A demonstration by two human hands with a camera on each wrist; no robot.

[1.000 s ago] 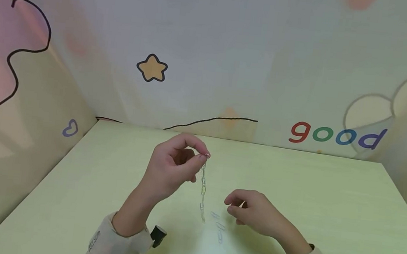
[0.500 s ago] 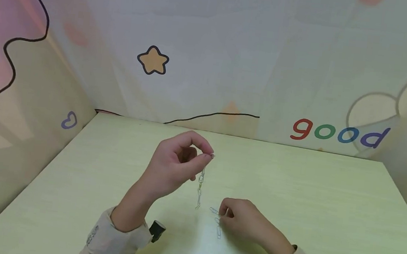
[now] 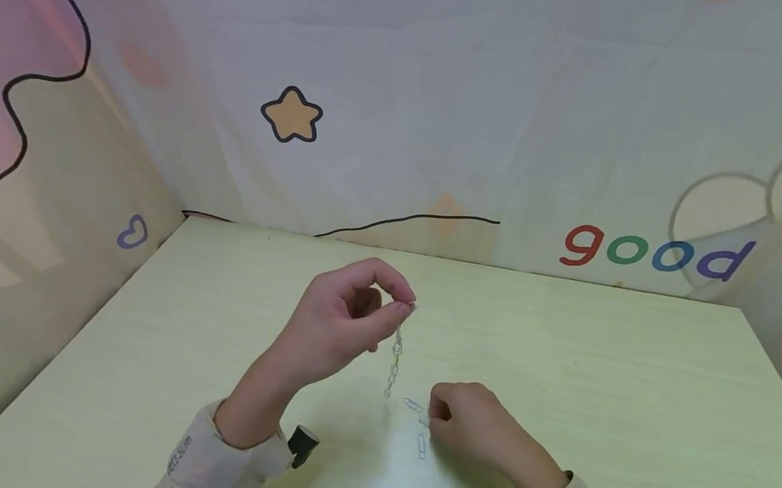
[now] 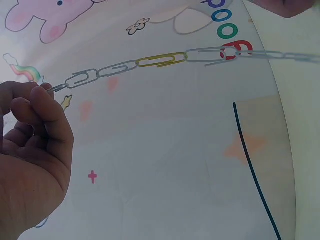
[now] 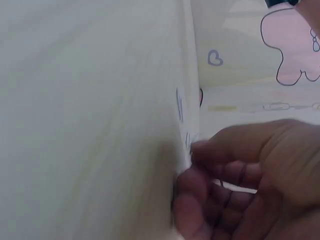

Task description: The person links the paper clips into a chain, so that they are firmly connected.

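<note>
My left hand (image 3: pixel 339 326) pinches the top end of a paper clip chain (image 3: pixel 396 356) between thumb and forefinger. The chain hangs down above the table; in the left wrist view its silver links and one yellow paper clip (image 4: pixel 161 60) show plainly. Low at the table, my right hand (image 3: pixel 475 428) has its thumb and forefinger pinched at the end of a loose paper clip (image 3: pixel 424 422), partly hidden by the fingertips. One loose clip (image 3: pixel 413 405) lies just behind it, and another clip (image 3: pixel 421 446) in front.
The pale green table (image 3: pixel 599 377) reaches back to a wall (image 3: pixel 404 118) printed with a star and the word "good". A side wall (image 3: pixel 82 188) rises along the left edge. Black wrist cameras (image 3: pixel 302 445) sit at the sleeves.
My right hand has come down to the table and its fingers have closed at the middle loose clip, which has turned slightly. The left hand has shifted a little right; the chain sways.
</note>
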